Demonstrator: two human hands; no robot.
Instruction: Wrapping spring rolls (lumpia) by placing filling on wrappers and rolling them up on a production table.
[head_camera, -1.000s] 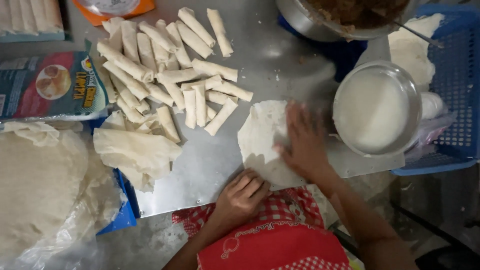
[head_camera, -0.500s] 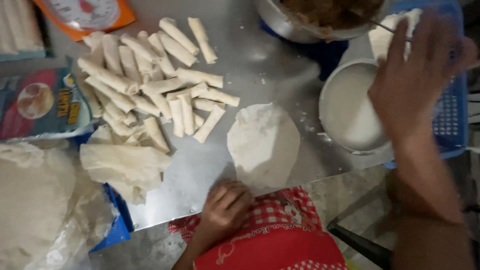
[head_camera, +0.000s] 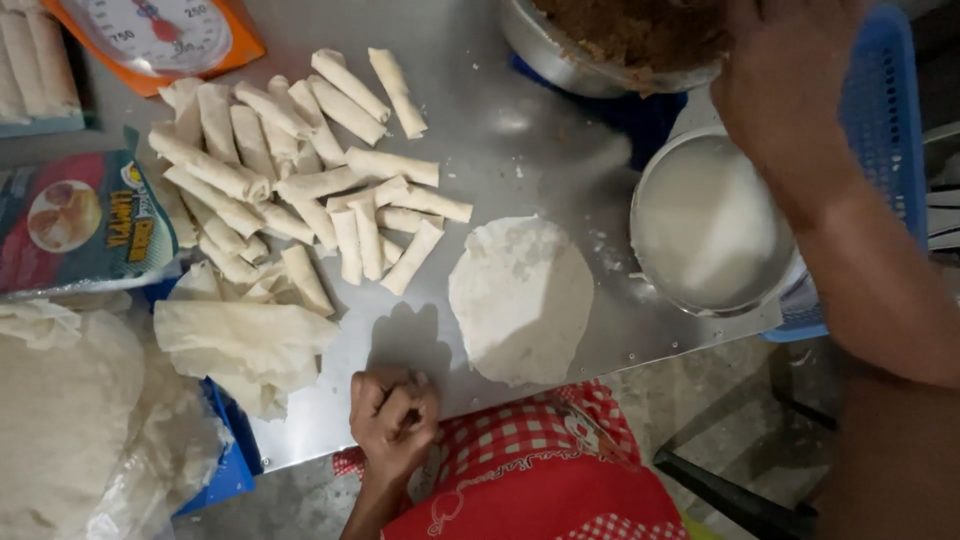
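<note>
One round wrapper (head_camera: 520, 298) lies flat on the steel desk (head_camera: 520, 130), near the front edge, just ahead of the person's red checked apron (head_camera: 530, 470). It is pale off-white, thin, slightly mottled, with an uneven edge, and nothing sits on it. Left hand (head_camera: 393, 413) rests on the desk's front edge, left of the wrapper and not touching it, fingers curled together into a loose fist, holding nothing I can see. Right hand (head_camera: 785, 85) is up at the far right, over the rim of the metal bowl of brown filling (head_camera: 625, 35) and above the round metal dish of white liquid (head_camera: 710, 225); the view cuts off the fingers, so I cannot tell whether it is closed or holding anything. Rolled pieces (head_camera: 300, 185) are piled left of the wrapper, well apart from it: roughly twenty-five, overlap makes an exact count impossible. One crumpled stack of loose wrapper sheets (head_camera: 245, 345) sits at the desk's left front corner. One orange kitchen scale (head_camera: 160, 35) at the far left corner, one printed packet (head_camera: 80, 220) below it, one large plastic bag of pale sheets (head_camera: 70, 430) at the lower left. One blue basket (head_camera: 890, 130) sits on the right under the dish. Bowls: two in all.
</note>
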